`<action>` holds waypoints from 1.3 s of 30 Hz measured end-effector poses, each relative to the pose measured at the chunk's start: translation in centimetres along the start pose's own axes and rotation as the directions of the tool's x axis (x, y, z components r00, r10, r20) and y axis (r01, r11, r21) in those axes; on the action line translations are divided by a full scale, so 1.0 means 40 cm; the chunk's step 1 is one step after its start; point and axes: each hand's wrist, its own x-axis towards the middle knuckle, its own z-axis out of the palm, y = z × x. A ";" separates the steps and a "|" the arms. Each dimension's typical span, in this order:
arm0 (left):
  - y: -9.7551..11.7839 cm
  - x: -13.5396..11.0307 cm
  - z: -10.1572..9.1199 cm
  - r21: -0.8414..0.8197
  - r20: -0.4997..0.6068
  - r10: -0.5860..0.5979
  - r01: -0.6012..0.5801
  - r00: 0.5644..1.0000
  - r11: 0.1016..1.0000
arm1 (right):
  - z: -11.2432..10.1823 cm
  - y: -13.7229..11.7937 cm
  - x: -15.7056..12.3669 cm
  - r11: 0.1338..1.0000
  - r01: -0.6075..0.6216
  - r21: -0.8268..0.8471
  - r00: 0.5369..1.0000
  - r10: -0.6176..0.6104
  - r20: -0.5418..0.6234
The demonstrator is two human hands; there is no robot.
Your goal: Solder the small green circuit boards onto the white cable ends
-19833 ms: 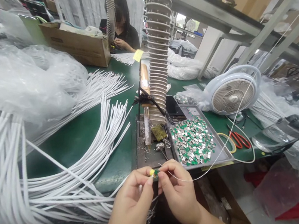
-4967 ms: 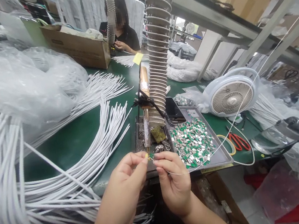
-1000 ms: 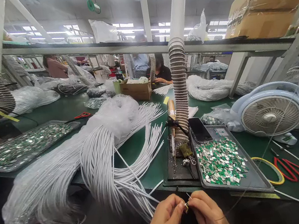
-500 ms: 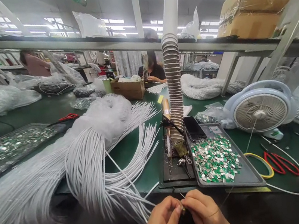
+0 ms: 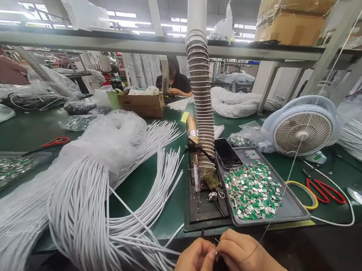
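Many green-silver pieces (image 5: 253,190) in tray (image 5: 294,210) | left fingers (image 5: 207,259) pinch tiny part (image 5: 216,252) | right fingers (image 5: 229,249) pinch wire (image 5: 264,233)

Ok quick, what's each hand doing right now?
Left hand: closed, pinching a small piece, too hidden to tell what.
Right hand: closed, holding a thin wire.

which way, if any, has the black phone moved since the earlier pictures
No. Judged against the gray tray, the phone lies over the same far left corner; the camera's view shifted instead.
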 end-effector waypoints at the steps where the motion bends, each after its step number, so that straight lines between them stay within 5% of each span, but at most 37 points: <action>1: -0.001 0.001 0.000 -0.006 -0.007 -0.004 0.004 1.000 1.000 | 0.007 -0.001 0.000 1.000 0.005 -0.006 1.000 -0.005 -0.025; 8: 0.009 0.012 0.004 -0.121 -0.081 -0.031 0.021 0.996 0.992 | 0.073 -0.012 -0.009 0.988 -0.157 0.004 0.962 0.154 -0.228; 14: 0.025 0.023 -0.006 -0.204 -0.195 -0.081 0.040 0.978 0.978 | 0.078 -0.021 0.006 0.940 -0.272 0.204 0.914 0.319 -0.252; 29: 0.049 0.064 -0.033 -0.314 -0.310 -0.152 0.050 0.938 0.948 | 0.085 -0.020 0.019 0.839 -0.328 0.433 0.770 0.503 -0.392; 39: 0.076 0.085 -0.033 -0.330 -0.310 -0.150 0.042 0.939 0.943 | 0.103 -0.005 0.067 0.800 -0.252 0.544 0.729 0.527 -0.438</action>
